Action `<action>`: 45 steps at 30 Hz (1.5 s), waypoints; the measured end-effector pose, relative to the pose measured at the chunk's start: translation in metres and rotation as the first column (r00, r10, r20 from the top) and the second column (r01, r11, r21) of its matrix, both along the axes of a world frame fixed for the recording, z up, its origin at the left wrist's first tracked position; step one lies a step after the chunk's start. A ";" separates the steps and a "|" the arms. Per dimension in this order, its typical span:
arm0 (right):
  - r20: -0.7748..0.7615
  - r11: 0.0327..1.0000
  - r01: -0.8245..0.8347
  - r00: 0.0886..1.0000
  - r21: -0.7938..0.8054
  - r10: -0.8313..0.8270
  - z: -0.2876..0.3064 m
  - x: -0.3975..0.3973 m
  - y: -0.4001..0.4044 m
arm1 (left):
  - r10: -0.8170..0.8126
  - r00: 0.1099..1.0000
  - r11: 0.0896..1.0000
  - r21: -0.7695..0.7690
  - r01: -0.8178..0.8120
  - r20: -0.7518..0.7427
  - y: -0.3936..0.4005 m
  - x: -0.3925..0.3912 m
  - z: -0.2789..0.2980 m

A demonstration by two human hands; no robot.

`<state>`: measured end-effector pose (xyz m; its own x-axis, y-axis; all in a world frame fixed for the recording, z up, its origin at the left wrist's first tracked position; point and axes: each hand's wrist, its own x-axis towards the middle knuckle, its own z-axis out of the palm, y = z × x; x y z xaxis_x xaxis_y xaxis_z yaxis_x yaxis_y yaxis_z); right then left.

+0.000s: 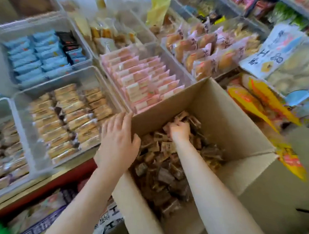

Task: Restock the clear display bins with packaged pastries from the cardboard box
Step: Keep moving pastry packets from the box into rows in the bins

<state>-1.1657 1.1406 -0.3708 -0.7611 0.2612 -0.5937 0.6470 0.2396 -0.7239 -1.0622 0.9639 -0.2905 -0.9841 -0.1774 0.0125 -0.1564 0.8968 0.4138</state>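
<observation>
Inside one cardboard box (pixel 223 111), right hand (pixel 179 131) fingers grip brown pastries (pixel 165 171); left hand (pixel 117 140) fingers spread.

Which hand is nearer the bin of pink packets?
Left. The left hand is beside that bin's front corner; the right hand is down in the box, on pastries.

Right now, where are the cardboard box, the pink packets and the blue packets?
Cardboard box (pixel 223 111): head view, inner far wall.
Pink packets (pixel 143 77): head view, middle of the rows.
Blue packets (pixel 34 56): head view, middle of the stacks.
</observation>
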 end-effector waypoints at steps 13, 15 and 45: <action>0.495 0.828 0.463 0.825 -0.318 -0.271 -0.117 -0.047 0.023 | -0.051 0.993 0.931 -0.356 0.087 0.109 0.024 -0.036 -0.018; 0.495 0.843 0.459 0.822 -0.281 -0.282 -0.118 -0.050 0.021 | -0.051 0.993 0.928 -0.363 0.086 0.105 0.024 -0.037 -0.020; -0.345 0.383 -0.682 0.679 -0.623 0.649 0.157 0.232 -0.287 | 0.473 0.879 0.156 0.975 -0.158 0.067 -0.267 0.229 0.086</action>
